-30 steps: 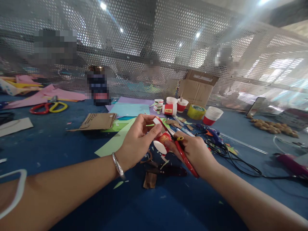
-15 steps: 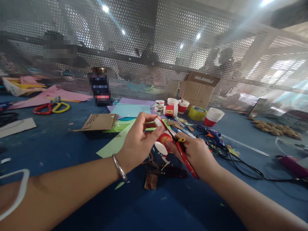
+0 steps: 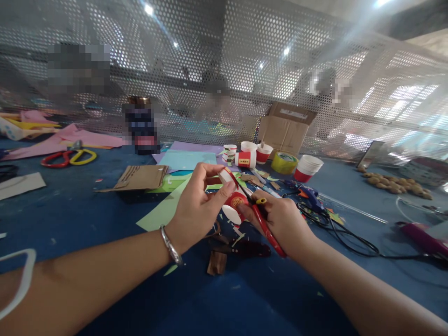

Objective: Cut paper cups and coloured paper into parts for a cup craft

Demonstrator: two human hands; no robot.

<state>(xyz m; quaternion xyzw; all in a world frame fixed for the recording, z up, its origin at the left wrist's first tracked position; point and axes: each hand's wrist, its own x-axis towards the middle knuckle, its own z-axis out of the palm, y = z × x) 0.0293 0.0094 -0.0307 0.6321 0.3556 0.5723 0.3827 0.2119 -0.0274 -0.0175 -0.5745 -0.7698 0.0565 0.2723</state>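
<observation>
Near, a brown scrap (image 3: 216,262) lies by a dark-handled tool (image 3: 252,248). Beyond, at centre, the right hand (image 3: 289,224) is curled around red-handled scissors (image 3: 269,232), its thumb against a printed paper cup (image 3: 237,200). The left hand (image 3: 196,205), fingers nearly closed, pinches a red-edged white strip (image 3: 227,176) at the blades. Trimming seems in hand; the next snip calls for a steady strip, fingertips clear. Farther, cups (image 3: 245,159) stand or lie.

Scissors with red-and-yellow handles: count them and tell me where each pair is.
2. The first pair is in the right hand; the second pair lies on the blue table at the left, near the pink paper. Others may be hidden.
</observation>
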